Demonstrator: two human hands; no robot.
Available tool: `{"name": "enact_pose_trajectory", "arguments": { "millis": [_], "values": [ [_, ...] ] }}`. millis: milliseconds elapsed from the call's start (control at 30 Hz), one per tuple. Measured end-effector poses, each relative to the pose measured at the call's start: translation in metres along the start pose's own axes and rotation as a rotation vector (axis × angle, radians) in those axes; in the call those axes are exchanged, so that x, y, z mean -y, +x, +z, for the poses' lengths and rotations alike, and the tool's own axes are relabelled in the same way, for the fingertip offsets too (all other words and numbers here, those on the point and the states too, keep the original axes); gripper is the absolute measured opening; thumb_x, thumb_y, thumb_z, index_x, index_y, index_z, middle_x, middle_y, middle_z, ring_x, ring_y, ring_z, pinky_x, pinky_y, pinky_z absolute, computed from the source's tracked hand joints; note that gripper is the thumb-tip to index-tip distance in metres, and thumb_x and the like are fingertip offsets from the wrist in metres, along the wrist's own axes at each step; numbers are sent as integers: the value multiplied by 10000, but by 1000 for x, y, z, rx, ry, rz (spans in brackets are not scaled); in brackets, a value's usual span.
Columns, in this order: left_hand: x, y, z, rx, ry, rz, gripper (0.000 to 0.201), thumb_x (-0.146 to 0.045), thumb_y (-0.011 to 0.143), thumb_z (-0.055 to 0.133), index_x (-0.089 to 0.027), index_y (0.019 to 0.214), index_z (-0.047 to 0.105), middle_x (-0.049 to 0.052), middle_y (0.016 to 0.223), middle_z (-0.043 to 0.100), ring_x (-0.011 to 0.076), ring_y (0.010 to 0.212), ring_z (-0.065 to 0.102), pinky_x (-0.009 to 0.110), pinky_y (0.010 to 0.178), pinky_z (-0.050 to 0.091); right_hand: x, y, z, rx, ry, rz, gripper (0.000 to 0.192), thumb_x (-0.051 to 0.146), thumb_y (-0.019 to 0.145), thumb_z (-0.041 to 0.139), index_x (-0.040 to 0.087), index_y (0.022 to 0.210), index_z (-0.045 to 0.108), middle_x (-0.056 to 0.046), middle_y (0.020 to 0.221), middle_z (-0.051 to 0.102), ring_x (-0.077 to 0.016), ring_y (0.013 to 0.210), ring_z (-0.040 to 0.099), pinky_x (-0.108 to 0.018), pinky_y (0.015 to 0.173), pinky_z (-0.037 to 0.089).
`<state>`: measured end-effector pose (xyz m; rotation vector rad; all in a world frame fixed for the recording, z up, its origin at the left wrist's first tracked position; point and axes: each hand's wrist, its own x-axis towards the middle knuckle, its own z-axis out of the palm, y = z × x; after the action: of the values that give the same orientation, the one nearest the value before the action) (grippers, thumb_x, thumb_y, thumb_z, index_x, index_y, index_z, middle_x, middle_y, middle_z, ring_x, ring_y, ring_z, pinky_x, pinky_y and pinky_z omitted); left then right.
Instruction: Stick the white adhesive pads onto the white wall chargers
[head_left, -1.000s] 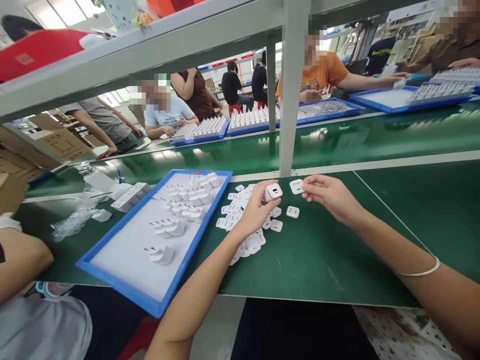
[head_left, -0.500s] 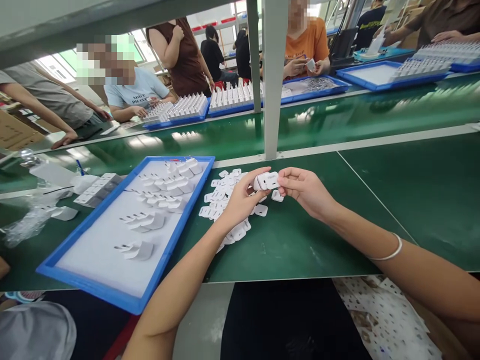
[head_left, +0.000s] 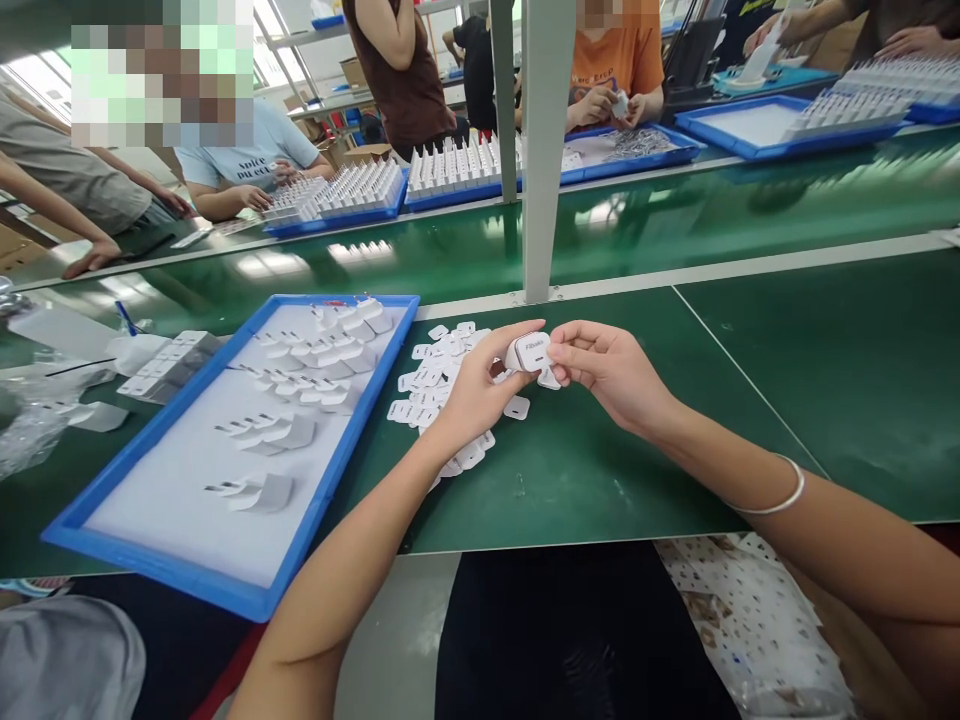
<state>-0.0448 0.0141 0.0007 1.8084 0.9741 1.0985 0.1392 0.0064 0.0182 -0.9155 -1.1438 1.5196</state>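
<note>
My left hand (head_left: 480,390) is closed around a white plug-in charger body (head_left: 513,357), its front face turned toward my right hand. A white cover plate (head_left: 533,350) with dark lettering and a small slot sits against that face. My right hand (head_left: 615,378) pinches the plate's right edge between thumb and fingers. Whether the plate is seated all round, I cannot tell. Below and left of my hands lies a loose pile of similar white cover plates (head_left: 426,380), partly hidden by my left hand and forearm. A separate plate (head_left: 517,408) lies just under my fingers.
At the left stands a blue-rimmed tray (head_left: 180,582) with rows of white chargers (head_left: 271,432), pins pointing left. Beyond it are white boxes (head_left: 169,366) and clear plastic wrap (head_left: 34,425). A white post (head_left: 540,180) rises behind my hands. People work across the green bench with more trays (head_left: 337,215).
The cover plate has moved left from the charger's edge onto its front face, and its lettering now shows. The whole view has shifted slightly.
</note>
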Motion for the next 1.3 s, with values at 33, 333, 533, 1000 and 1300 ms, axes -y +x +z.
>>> {"name": "enact_pose_trajectory", "arguments": {
  "millis": [33,333,533,1000,1300],
  "values": [
    [1,0,0,-1,0,1,485,-169,835,670,-314,1296,629,42,1348,638,254,1207,604,377,917,561,-1,0,0,4,5,-5,311,408,680,872,184,782,682,18,600,611,-114,583,536,-277,593,433],
    [1,0,0,-7,49,29,482,-148,845,649,-298,1302,628,38,1359,637,239,1203,608,347,914,549,-4,-1,0,-17,-6,-24,237,354,720,845,184,775,689,19,585,606,-111,570,518,-275,588,427],
    [1,1,0,0,90,67,457,-158,851,642,-289,1288,629,49,1362,630,240,1216,601,343,906,549,-4,-1,1,-36,0,5,236,341,709,847,181,767,683,22,582,596,-109,564,510,-277,582,420],
    [-1,0,2,-12,145,101,534,-60,818,646,-282,1303,626,45,1347,640,208,1162,606,297,848,542,-8,-4,6,-139,-48,-127,262,356,693,867,179,737,679,29,607,608,-87,537,515,-259,548,433],
    [2,-1,6,-54,113,94,527,-74,804,650,-277,1290,633,48,1280,673,201,1111,625,306,837,561,-13,-4,7,-160,-112,-229,162,286,778,793,187,763,666,31,638,614,-86,537,535,-255,543,465]
  ]
}}
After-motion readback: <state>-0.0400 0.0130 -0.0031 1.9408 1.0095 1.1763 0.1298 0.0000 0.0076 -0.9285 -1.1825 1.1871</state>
